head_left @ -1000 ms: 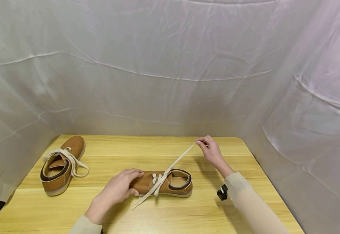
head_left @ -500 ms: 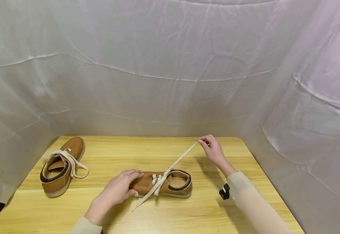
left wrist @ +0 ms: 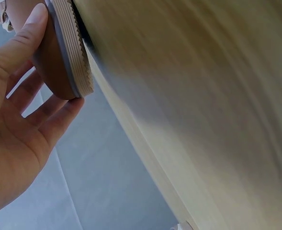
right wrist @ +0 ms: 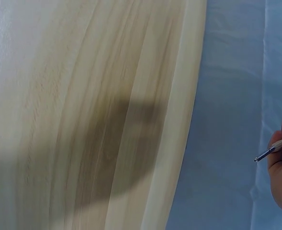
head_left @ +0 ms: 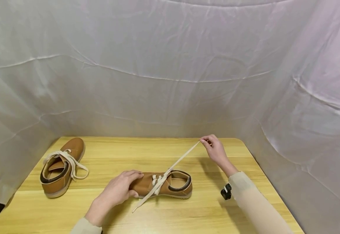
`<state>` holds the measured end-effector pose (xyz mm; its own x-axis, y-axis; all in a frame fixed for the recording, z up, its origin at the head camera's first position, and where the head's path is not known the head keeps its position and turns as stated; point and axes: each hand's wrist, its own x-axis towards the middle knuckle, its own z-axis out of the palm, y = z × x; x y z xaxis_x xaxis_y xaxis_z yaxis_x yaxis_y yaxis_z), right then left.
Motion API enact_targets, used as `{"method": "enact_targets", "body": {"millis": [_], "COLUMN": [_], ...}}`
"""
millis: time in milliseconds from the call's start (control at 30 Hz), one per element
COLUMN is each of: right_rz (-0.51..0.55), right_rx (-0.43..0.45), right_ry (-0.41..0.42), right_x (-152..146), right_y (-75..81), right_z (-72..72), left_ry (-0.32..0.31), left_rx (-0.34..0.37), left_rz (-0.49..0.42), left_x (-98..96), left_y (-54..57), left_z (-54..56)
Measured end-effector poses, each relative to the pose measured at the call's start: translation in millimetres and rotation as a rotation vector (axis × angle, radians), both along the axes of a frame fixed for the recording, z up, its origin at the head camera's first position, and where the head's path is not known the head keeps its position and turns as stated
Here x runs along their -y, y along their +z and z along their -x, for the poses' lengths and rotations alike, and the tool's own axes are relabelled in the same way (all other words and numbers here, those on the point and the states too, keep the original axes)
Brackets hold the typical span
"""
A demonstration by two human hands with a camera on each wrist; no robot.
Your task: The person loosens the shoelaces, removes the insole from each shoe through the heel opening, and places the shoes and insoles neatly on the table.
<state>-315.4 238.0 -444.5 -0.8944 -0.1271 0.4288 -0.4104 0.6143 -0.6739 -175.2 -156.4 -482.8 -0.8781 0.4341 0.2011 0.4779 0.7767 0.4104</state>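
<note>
A brown lace-up shoe (head_left: 165,189) lies sole down on the wooden table, its toe pointing left. My left hand (head_left: 115,190) grips the toe, thumb on the near side and fingers over the far side. In the left wrist view the thumb and fingertips touch the toe (left wrist: 54,67) just above the ridged sole. Up and to the right of the shoe, my right hand (head_left: 216,152) pinches a cream shoelace (head_left: 184,157) near its end, stretching it straight. Its metal tip (right wrist: 264,155) pokes out of the fingers in the right wrist view. The other lace end (head_left: 142,203) hangs across the near side.
A second brown shoe (head_left: 54,186) stands at the table's left, its cream laces (head_left: 74,162) loose over the opening. Grey cloth (head_left: 164,100) hangs behind the table (head_left: 108,162) and along both sides.
My right hand has drifted slightly to the right with the lace end, which stays stretched. The left hand and the shoe have kept their place.
</note>
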Motion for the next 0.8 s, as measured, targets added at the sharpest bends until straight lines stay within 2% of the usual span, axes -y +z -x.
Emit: {"method": "enact_targets", "body": {"millis": [333, 800], "right_rz": [-0.015, -0.043], "right_rx": [-0.018, 0.001], "right_ry": [-0.005, -0.034], "right_x": [-4, -11], "right_y": [2.6, 8.5], "right_z": [2.6, 3.6], "left_ry": [0.005, 0.014], "left_rx": [0.007, 0.014], "left_rz": [0.009, 0.004], "left_x": [0.3, -1.0], "left_y": [0.7, 1.1], "left_z": [-0.5, -0.8]}}
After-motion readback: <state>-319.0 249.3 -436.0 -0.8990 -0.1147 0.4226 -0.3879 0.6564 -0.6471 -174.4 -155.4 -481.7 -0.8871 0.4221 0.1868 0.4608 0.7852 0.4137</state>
